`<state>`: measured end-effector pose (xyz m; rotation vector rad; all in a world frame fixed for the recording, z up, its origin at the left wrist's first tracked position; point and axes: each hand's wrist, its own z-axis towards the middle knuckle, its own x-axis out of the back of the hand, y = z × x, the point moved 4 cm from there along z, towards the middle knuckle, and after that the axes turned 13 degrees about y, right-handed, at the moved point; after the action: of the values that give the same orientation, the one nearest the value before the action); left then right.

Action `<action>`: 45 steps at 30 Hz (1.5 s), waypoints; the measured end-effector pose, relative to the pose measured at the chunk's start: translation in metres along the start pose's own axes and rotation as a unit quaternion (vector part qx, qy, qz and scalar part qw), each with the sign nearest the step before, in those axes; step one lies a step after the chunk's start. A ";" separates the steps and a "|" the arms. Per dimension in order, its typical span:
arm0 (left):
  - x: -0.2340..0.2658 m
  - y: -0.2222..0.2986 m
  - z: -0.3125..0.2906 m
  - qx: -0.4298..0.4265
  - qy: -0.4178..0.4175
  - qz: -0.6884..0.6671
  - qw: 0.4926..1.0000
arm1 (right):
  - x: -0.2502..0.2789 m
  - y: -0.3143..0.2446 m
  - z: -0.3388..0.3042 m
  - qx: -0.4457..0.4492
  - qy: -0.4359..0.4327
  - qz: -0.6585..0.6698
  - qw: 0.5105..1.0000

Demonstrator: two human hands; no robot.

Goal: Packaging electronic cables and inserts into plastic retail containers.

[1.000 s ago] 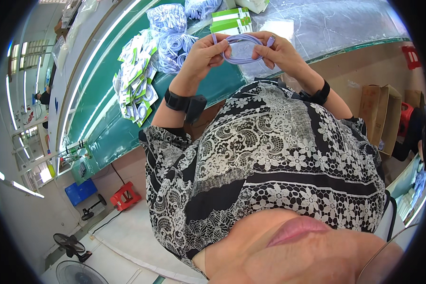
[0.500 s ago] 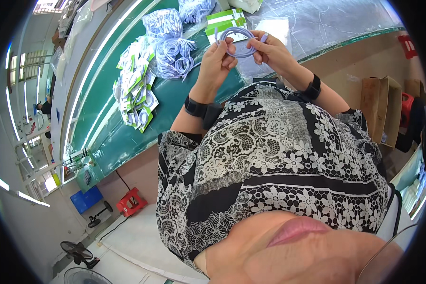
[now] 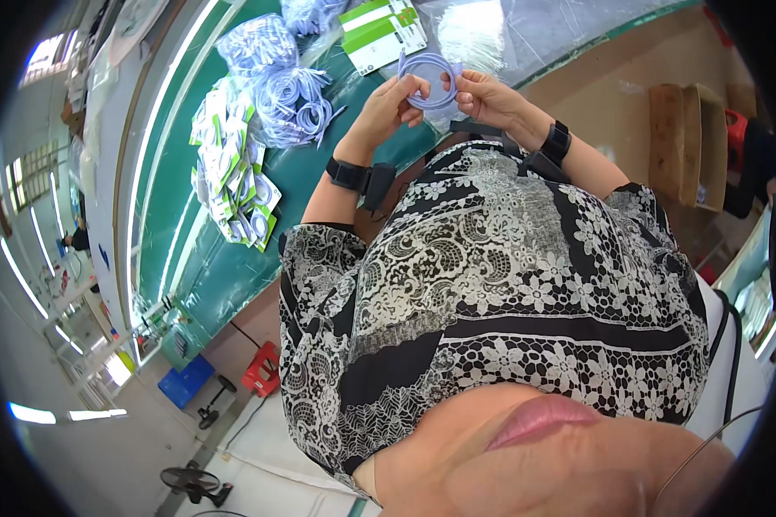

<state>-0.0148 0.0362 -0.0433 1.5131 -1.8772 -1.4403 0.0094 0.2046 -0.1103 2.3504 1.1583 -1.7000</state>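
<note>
A light purple cable point(image 3: 426, 60), wound into a small coil, is held up between my two hands over the table's near edge. My left hand point(image 3: 394, 105) pinches the coil's left side, and one cable end stands up above those fingers. On the other side, my right hand point(image 3: 489, 99) has thumb and fingers closed on the coil's right edge. Just beyond the coil lie green-and-white cards point(image 3: 384, 36) and a clear bag of thin white strips point(image 3: 472, 36).
Loose coiled cables point(image 3: 289, 103) and a bagged bundle point(image 3: 257, 47) lie left of my hands on the green tabletop point(image 3: 224, 280). Nearer is a heap of carded, packed cables point(image 3: 233, 177). Cardboard boxes point(image 3: 677, 146) stand at right; a red stool point(image 3: 263, 369) is at lower left.
The view has turned slightly, shifting the table items left. My right hand has moved lower along the coil's right side, and the cable end that stuck out past it no longer shows clearly.
</note>
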 end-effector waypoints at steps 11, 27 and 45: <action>-0.023 -0.016 0.015 0.014 -0.056 0.053 0.997 | -0.003 -0.010 -0.035 0.102 0.036 -0.166 0.980; 0.031 -0.063 0.071 0.054 0.087 -0.022 0.994 | 0.029 -0.011 -0.059 0.136 0.195 -0.064 0.969; 0.201 -0.032 0.120 -0.141 0.431 0.558 0.695 | 0.044 -0.013 -0.137 0.187 0.202 0.042 0.961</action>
<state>-0.1652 -0.0770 -0.1862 0.4282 -1.3327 -0.2682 0.1192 0.2950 -0.0857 3.0358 0.8040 -1.5706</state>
